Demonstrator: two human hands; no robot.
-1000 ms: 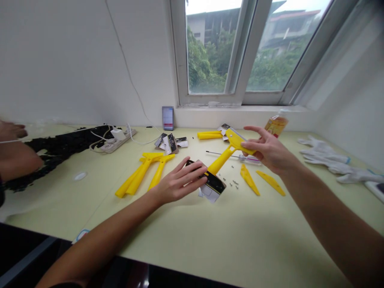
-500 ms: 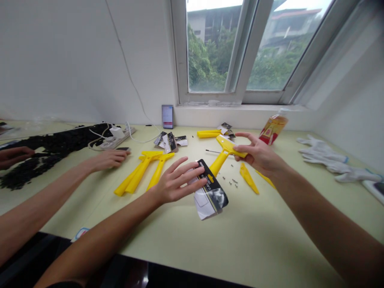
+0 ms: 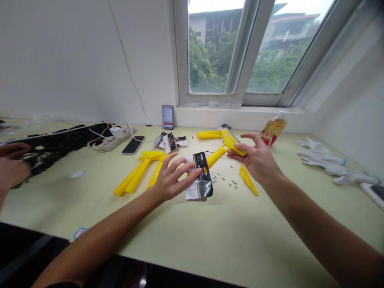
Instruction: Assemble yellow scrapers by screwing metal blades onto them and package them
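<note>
My right hand [image 3: 253, 154] grips a yellow scraper [image 3: 230, 143] by its wide head, fingers and thumb pinching the right end. Its handle slants down left and passes behind a black-and-white packaging card [image 3: 204, 185]. My left hand [image 3: 175, 176] has its thumb and fingers on this card, by the handle's lower end. Whether the left fingers also grip the handle is hidden. Small screws [image 3: 234, 182] and nuts lie scattered on the table below. Right of them rests a loose yellow plastic piece [image 3: 248, 180]. A thin dark rod shows partly behind the scraper.
Yellow scraper handles [image 3: 136, 176] lie left of my left hand, and another [image 3: 208, 135] at the back. Loose cards [image 3: 168, 141], a phone [image 3: 133, 145], a power strip [image 3: 118, 140], a drink bottle [image 3: 273, 130] and white gloves [image 3: 324, 160] surround them. A co-worker's hands [image 3: 15, 164] are over black pieces.
The scraper has turned so its head's flat face shows more, and the card has moved left and up with my left hand. The co-worker's arm has drawn back left, uncovering the phone.
</note>
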